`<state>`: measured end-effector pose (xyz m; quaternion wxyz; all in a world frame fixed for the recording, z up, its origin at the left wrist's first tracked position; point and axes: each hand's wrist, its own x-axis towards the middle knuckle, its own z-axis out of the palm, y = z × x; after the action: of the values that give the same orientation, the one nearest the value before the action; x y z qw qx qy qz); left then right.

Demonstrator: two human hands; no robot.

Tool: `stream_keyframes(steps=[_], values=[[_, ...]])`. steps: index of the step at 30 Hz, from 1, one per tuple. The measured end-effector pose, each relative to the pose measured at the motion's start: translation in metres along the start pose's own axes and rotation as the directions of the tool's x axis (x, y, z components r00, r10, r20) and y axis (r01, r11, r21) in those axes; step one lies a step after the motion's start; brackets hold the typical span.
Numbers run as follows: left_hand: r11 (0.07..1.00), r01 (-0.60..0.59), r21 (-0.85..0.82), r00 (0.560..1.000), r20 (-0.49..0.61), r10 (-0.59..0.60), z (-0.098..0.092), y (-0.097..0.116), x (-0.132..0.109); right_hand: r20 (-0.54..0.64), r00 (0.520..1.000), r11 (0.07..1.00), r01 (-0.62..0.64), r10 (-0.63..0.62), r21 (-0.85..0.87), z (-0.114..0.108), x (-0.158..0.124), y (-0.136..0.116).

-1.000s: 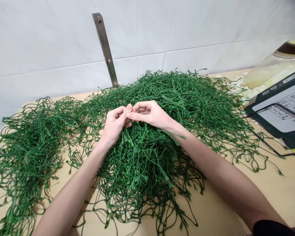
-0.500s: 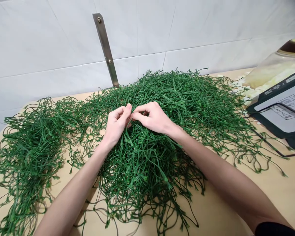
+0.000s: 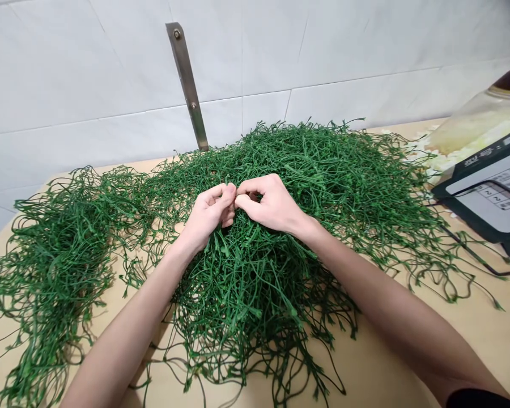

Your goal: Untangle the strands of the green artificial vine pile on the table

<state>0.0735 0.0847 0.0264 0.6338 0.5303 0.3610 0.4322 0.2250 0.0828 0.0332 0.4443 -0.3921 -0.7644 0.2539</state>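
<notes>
Looking down through the head camera from where I sit, I see both bare hands meeting over the middle pile of green stems (image 3: pixel 255 277). On the left hand (image 3: pixel 212 212), the thumb is pressed against the curled forefinger; any stem caught between them is too small for me to make out. On the right hand (image 3: pixel 272 201), thumb and forefinger bend toward each other right beside the left fingertips, with a gap showing behind the tips; I cannot tell whether they pinch anything.

The pile spreads over the wooden table (image 3: pixel 374 374) below and between the forearms. A larger heap (image 3: pixel 335 164) lies behind it near the tiled wall (image 3: pixel 344 39), and another clump (image 3: pixel 63 249) is off to the left. A metal strip (image 3: pixel 187 85) stands up against the wall. At right I see a dark-edged box (image 3: pixel 488 192), with loose white bits (image 3: pixel 425 153) behind it.

I judge the step in hand to be fine fingertip work on single stems. From here, I think the move calls for a light, exact pinch, keeping the neighbouring tangle from snagging.
</notes>
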Motion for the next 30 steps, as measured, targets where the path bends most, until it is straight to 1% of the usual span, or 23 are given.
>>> stream_keyframes(steps=[5,10,13,15,18,21,23,24,27,29,30], values=[[0.992,0.084,-0.091,0.993,0.089,-0.076,-0.001,-0.002,0.002,-0.008,0.999,0.997,-0.048,0.048,0.064,-0.001,0.0,0.002],[0.978,0.125,-0.169,0.987,0.124,-0.104,-0.003,-0.005,0.003,0.022,0.999,0.992,-0.046,0.044,0.118,-0.001,0.002,0.005],[0.962,0.151,-0.226,0.985,0.121,-0.126,-0.004,-0.002,0.005,0.028,0.999,0.978,-0.051,0.046,0.203,0.0,0.002,0.009],[0.949,0.148,-0.28,0.988,0.073,-0.133,-0.006,0.001,0.006,0.018,0.999,0.962,-0.048,0.044,0.27,0.0,0.003,0.011],[0.94,0.081,-0.332,0.991,-0.076,-0.112,-0.008,0.008,0.008,0.002,0.998,0.955,-0.067,0.07,0.29,-0.001,0.003,0.012],[0.933,0.036,-0.358,0.974,-0.195,-0.112,-0.008,0.013,0.008,-0.021,0.994,0.954,-0.094,0.104,0.283,-0.003,0.003,0.008],[0.926,0.014,-0.377,0.968,-0.226,-0.107,-0.008,0.015,0.008,-0.022,0.993,0.956,-0.102,0.112,0.276,-0.005,0.003,0.004],[0.926,-0.012,-0.378,0.968,-0.236,-0.084,-0.008,0.015,0.008,-0.004,0.993,0.958,-0.113,0.118,0.264,-0.005,0.003,0.002],[0.939,-0.129,-0.319,0.965,-0.26,0.044,-0.007,0.014,0.008,0.12,0.986,0.972,-0.137,0.115,0.192,-0.005,0.002,-0.004],[0.95,-0.191,-0.249,0.958,-0.257,0.125,-0.006,0.012,0.007,0.198,0.976,0.984,-0.118,0.09,0.134,-0.003,0.001,-0.006],[0.954,-0.214,-0.21,0.955,-0.249,0.159,-0.005,0.012,0.006,0.218,0.973,0.988,-0.101,0.074,0.113,-0.003,0.001,-0.007]])
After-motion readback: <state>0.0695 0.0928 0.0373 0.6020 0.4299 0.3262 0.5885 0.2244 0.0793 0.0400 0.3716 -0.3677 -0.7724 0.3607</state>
